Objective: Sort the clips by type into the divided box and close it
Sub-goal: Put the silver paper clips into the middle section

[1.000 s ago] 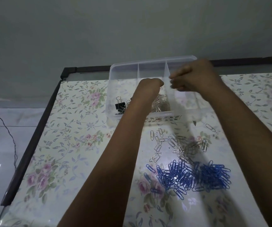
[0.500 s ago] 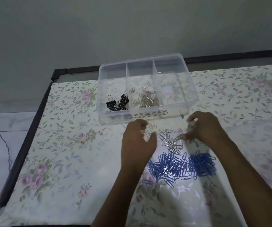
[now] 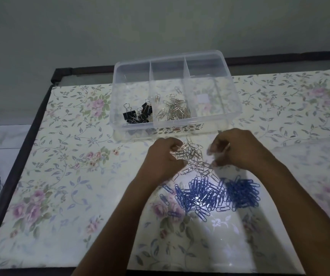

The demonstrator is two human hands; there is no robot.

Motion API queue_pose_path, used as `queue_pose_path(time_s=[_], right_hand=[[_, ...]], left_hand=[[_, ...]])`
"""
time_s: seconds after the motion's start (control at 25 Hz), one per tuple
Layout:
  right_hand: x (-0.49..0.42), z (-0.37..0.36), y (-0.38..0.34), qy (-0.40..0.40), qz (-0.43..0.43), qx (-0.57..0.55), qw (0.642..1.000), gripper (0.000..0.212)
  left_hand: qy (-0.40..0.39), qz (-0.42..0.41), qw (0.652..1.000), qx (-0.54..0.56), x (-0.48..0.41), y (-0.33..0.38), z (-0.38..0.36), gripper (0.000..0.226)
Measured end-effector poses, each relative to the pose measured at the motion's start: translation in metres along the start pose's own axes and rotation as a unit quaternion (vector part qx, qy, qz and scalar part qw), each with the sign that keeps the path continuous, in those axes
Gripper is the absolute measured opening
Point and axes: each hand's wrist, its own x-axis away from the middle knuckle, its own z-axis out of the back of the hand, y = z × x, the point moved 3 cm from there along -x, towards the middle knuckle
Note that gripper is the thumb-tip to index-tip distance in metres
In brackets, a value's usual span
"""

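Clear box [image 3: 233,100] open near the surface's far edge: black binder clips [image 3: 138,114] in left compartment, silver clips [image 3: 175,110] in middle, right one bare. Loose silver paper clips [image 3: 195,158] just in front of box, blue pile [image 3: 217,193] nearer. Left hand [image 3: 163,160] and right hand [image 3: 237,148] flank the silver pile, fingers curled into it; actual grasp unclear.

Right hand [image 3: 237,148] blurred; its grip on silver clips [image 3: 194,156] unclear.
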Motion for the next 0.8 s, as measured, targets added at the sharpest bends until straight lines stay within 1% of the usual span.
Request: queue_pose_path(time_s=[0.08, 0.16, 0.28, 0.36, 0.44, 0.52, 0.56, 0.6, 0.64, 0.68, 0.72, 0.76, 0.8], right_hand=[[0.003, -0.006, 0.006, -0.052, -0.007, 0.053, 0.997, 0.032], [0.001, -0.013, 0.009, -0.056, 0.001, 0.054, 0.997, 0.034], [-0.005, -0.015, 0.008, 0.0, 0.023, 0.023, 0.999, 0.027], [-0.007, -0.015, 0.008, 0.039, 0.038, 0.008, 0.998, 0.02], [-0.006, -0.014, 0.006, 0.082, 0.059, 0.001, 0.995, 0.015], [-0.005, -0.005, 0.007, 0.135, 0.064, -0.029, 0.988, 0.01], [-0.004, 0.0, 0.009, 0.157, 0.057, -0.032, 0.985, 0.016], [-0.003, 0.002, 0.01, 0.167, 0.044, -0.023, 0.985, 0.028], [-0.003, 0.0, 0.011, 0.157, 0.026, -0.011, 0.987, 0.044], [-0.004, -0.005, 0.01, 0.133, 0.01, -0.003, 0.991, 0.06], [-0.005, -0.011, 0.007, 0.107, 0.0, -0.004, 0.994, 0.072], [-0.006, -0.018, 0.002, 0.084, -0.002, -0.011, 0.996, 0.079], [-0.008, -0.025, -0.004, 0.067, 0.005, -0.018, 0.998, 0.08]], left_hand=[[-0.037, -0.014, 0.999, 0.001, 0.001, -0.003, 0.003, 0.055], [-0.049, -0.039, 0.998, -0.017, 0.002, -0.004, 0.002, 0.06], [-0.001, -0.059, 0.998, -0.032, -0.001, -0.01, -0.002, 0.056], [0.051, -0.065, 0.996, -0.041, -0.003, -0.011, -0.005, 0.048], [0.081, -0.082, 0.991, -0.07, -0.005, -0.008, -0.009, 0.038], [0.108, -0.094, 0.987, -0.079, -0.006, -0.007, -0.01, 0.031], [0.127, -0.094, 0.984, -0.078, -0.005, -0.009, -0.008, 0.032], [0.141, -0.088, 0.983, -0.079, -0.004, -0.01, -0.006, 0.037], [0.136, -0.073, 0.984, -0.085, -0.001, -0.011, -0.005, 0.046], [0.107, -0.053, 0.988, -0.097, 0.001, -0.01, -0.005, 0.059], [0.061, -0.033, 0.991, -0.116, 0.003, -0.009, -0.008, 0.075], [0.02, -0.019, 0.991, -0.135, 0.004, -0.007, -0.01, 0.086], [-0.002, -0.014, 0.99, -0.142, 0.005, -0.004, -0.012, 0.09]])
